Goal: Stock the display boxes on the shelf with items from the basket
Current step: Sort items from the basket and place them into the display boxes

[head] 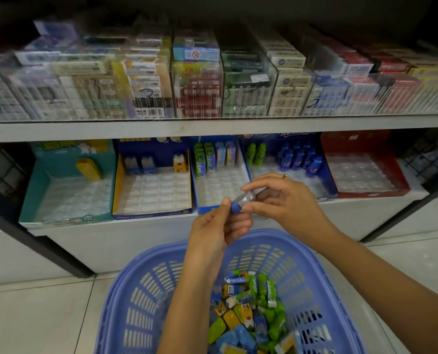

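White shelving fills my view, display boxes lined along the lower shelf (353,201): teal box (67,190), blue-and-yellow box (151,192), blue box with green packs (220,189), blue box with small bottles (328,178), red box (366,175). Lower down, above the lilac basket (136,267) of mixed packets (248,310), my left hand (212,232) pinches the blue end of a small clear-bodied item (243,199). My right hand (284,203), fingers curled, grips its clear end.
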{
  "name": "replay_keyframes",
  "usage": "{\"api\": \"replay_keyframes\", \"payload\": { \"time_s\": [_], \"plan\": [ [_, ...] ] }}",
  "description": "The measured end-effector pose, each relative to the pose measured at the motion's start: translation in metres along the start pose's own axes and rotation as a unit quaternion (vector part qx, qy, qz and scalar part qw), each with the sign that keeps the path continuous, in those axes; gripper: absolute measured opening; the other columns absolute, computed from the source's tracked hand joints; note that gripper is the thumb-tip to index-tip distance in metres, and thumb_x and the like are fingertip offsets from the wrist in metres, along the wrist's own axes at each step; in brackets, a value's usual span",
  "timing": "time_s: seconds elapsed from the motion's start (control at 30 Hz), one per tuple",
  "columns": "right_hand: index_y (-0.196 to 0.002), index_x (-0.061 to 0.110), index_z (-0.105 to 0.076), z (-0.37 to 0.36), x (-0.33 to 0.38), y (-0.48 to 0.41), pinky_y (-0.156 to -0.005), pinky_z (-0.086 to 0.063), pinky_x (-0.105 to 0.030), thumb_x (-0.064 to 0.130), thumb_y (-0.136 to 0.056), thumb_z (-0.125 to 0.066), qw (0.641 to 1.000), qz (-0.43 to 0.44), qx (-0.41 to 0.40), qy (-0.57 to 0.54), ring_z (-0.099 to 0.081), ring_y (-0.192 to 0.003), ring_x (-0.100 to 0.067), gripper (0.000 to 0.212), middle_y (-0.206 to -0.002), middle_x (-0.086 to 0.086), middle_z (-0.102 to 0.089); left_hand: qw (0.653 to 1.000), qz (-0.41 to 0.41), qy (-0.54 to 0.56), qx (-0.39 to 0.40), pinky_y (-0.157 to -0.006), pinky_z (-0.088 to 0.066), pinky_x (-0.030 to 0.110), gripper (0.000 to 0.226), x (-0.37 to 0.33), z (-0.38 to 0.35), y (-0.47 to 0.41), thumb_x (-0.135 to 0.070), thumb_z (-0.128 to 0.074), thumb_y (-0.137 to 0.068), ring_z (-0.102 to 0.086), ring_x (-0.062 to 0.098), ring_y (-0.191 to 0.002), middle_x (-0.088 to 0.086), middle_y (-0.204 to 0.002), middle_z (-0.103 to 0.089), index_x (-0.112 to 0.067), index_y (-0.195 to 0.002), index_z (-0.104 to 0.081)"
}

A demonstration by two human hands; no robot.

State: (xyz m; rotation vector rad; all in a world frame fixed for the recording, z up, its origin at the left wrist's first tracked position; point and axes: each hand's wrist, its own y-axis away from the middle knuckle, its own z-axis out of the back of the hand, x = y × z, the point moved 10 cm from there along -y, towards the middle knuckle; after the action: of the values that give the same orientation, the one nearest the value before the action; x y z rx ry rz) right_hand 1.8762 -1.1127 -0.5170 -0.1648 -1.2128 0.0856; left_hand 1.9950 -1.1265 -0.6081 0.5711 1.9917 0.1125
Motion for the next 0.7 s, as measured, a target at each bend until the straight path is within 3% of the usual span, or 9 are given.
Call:
{"api": "replay_keyframes", "payload": {
  "time_s": [0.17, 0.23, 0.27, 0.33, 0.4, 0.47, 0.53, 0.7],
  "plan": [
    [-0.084, 0.029, -0.068, -0.003, 0.004, -0.021, -0.062, -0.052, -0.017, 0.026, -0.071, -0.079, 0.999, 0.03, -0.042, -0.015, -0.067, -0.065, -0.013, 0.017, -0.079, 0.003, -0.07, 0.999, -0.015, -0.04, 0.003, -0.061, -0.055, 0.02, 0.038, -0.011, -0.002, -0.005, -0.034, -0.042, -0.099, -0.072, 0.02, -0.074, 0.013, -0.083, -0.075, -0.008, -0.092, -0.069],
    [-0.082, 0.023, -0.066, 0.003, -0.004, -0.036, -0.056, -0.053, -0.021, 0.02, -0.073, -0.078, 0.996, 0.01, -0.078, -0.028, -0.065, -0.057, -0.015, 0.015, -0.071, -0.004, -0.068, 0.993, -0.064, -0.1, -0.011, -0.068, -0.055, 0.018, 0.032, -0.021, 0.006, -0.005, -0.034, -0.044, -0.098, -0.071, 0.018, -0.084, 0.009, -0.093, -0.075, -0.013, -0.097, -0.069],
    [-0.082, 0.021, -0.065, 0.007, -0.009, -0.044, -0.054, -0.053, -0.022, 0.018, -0.074, -0.078, 0.995, -0.002, -0.095, -0.032, -0.064, -0.054, -0.015, 0.015, -0.069, -0.005, -0.068, 0.976, -0.106, -0.19, -0.019, -0.074, -0.053, 0.015, 0.029, -0.029, 0.009, -0.004, -0.034, -0.046, -0.098, -0.068, 0.012, -0.091, 0.002, -0.103, -0.073, -0.018, -0.105, -0.068],
    [-0.086, 0.018, -0.064, 0.015, -0.018, -0.056, -0.054, -0.053, -0.023, 0.012, -0.076, -0.076, 0.992, -0.022, -0.121, -0.029, -0.064, -0.053, -0.014, 0.016, -0.071, -0.01, -0.067, 0.893, -0.177, -0.413, -0.018, -0.09, -0.044, 0.015, 0.033, -0.038, 0.007, -0.003, -0.034, -0.047, -0.098, -0.055, 0.003, -0.112, -0.01, -0.129, -0.058, -0.024, -0.128, -0.057],
    [-0.086, 0.016, -0.063, 0.022, -0.024, -0.064, -0.06, -0.055, -0.023, 0.006, -0.077, -0.075, 0.989, -0.033, -0.137, -0.04, -0.066, -0.059, -0.013, 0.018, -0.075, -0.009, -0.066, 0.824, -0.204, -0.529, -0.006, -0.107, -0.03, 0.019, 0.042, -0.034, 0.004, -0.004, -0.03, -0.048, -0.098, -0.035, 0.009, -0.135, -0.008, -0.145, -0.042, -0.021, -0.139, -0.045],
    [-0.086, 0.016, -0.063, 0.023, -0.026, -0.07, -0.064, -0.057, -0.023, 0.003, -0.077, -0.074, 0.988, -0.035, -0.138, -0.058, -0.068, -0.066, -0.013, 0.019, -0.078, -0.009, -0.067, 0.801, -0.223, -0.555, -0.018, -0.108, -0.018, 0.013, 0.043, -0.034, 0.009, -0.005, -0.025, -0.049, -0.098, -0.025, 0.011, -0.142, -0.004, -0.15, -0.036, -0.018, -0.14, -0.045],
    [-0.087, 0.015, -0.063, 0.014, -0.023, -0.075, -0.064, -0.056, -0.021, 0.004, -0.078, -0.073, 0.99, -0.028, -0.124, -0.064, -0.069, -0.068, -0.013, 0.018, -0.082, -0.012, -0.067, 0.798, -0.243, -0.548, -0.057, -0.105, -0.016, 0.01, 0.039, -0.042, 0.023, -0.001, -0.021, -0.05, -0.097, -0.024, 0.011, -0.142, -0.002, -0.148, -0.039, -0.017, -0.136, -0.049],
    [-0.088, 0.017, -0.062, -0.026, -0.004, -0.093, -0.072, -0.055, -0.019, 0.008, -0.081, -0.072, 0.994, 0.02, -0.108, 0.005, -0.067, -0.076, -0.005, 0.015, -0.082, 0.004, -0.066, 0.763, -0.239, -0.585, -0.14, -0.115, -0.022, 0.031, 0.041, -0.063, 0.07, -0.001, -0.021, -0.054, -0.095, -0.015, 0.021, -0.146, 0.005, -0.15, -0.037, -0.012, -0.135, -0.049]
  ]
}}
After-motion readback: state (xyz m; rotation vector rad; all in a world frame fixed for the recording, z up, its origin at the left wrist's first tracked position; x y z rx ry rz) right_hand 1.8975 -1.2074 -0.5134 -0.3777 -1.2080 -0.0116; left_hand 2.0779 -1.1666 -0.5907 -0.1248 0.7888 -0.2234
